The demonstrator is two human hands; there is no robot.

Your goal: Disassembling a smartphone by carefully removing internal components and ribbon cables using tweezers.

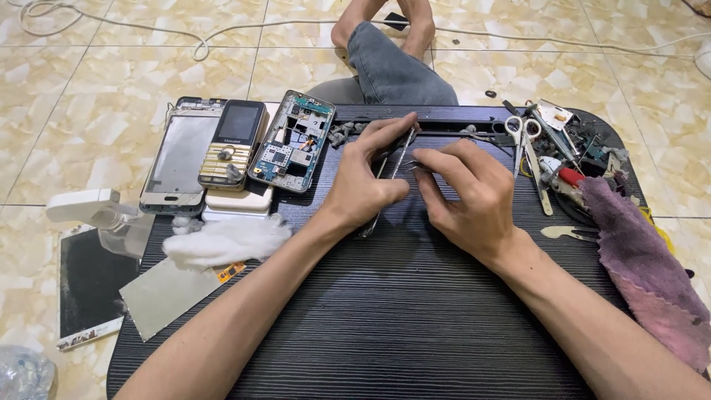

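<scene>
My left hand holds a thin phone frame on its edge, upright on the dark striped table, with fingers curled over its top. My right hand is closed on a small metal tool, probably tweezers, whose tip touches the frame's side. Both hands meet at the middle of the table's far half. The lower part of the frame is hidden behind my left palm.
At the far left lie an opened phone with bare circuit board, a keypad phone and a screen panel. White cotton and a grey sheet sit left. Scissors, loose parts and a purple cloth lie right. A spray bottle is on the floor.
</scene>
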